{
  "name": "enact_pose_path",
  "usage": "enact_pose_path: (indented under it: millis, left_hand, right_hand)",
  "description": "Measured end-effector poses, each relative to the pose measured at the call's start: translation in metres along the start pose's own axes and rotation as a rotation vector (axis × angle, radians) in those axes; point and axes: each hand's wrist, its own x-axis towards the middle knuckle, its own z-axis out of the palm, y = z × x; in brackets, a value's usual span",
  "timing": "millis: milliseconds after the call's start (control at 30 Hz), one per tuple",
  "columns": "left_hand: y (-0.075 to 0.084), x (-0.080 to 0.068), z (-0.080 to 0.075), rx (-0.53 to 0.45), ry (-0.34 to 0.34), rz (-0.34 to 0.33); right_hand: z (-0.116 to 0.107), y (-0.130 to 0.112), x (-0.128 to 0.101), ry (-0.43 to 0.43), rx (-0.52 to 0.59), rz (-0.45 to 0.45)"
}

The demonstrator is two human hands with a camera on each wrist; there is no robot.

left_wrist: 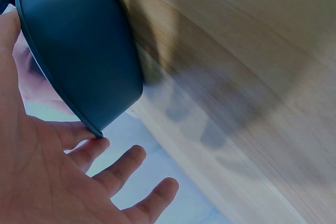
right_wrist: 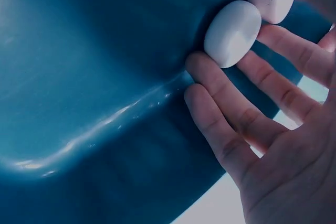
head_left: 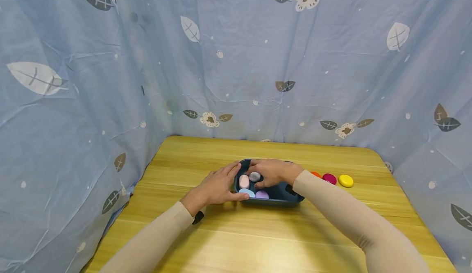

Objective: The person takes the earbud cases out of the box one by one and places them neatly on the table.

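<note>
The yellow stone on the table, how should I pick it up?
Come straight down on the yellow stone and pinch its two rounded sides. It lies flat and low on the table, with open wood to its right; the pink stone sits close on its left.

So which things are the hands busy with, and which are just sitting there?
In use:
- dark blue tray, left hand touching its side
- grey pebble, at the right hand fingertips
- pink pebble, light blue pebble and purple pebble in the tray

Lying about:
- orange pebble, magenta pebble, yellow pebble on the table
- leaf-print curtain
</note>
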Motion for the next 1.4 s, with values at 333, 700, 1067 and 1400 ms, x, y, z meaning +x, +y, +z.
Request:
enact_pose_path:
  millis: [333, 700, 1067, 1400]
  left_hand:
    - [0.000, 0.000, -0.001, 0.003, 0.000, 0.000]
    - [0.000, 0.000, 0.000, 0.013, -0.002, 0.001]
    - [0.003, 0.000, 0.000, 0.018, -0.007, -0.013]
    - [0.002, 0.002, 0.002, 0.020, 0.008, -0.013]
  right_hand:
    - [0.003, -0.001, 0.006, 0.012, -0.043, 0.000]
    - [-0.001, 0.002, -0.002, 0.062, 0.011, -0.004]
    - [-0.015, 0.008, -0.032, 0.167, 0.091, -0.024]
    - [-0.022, 0.016, -0.072, 0.290, 0.112, 0.005]
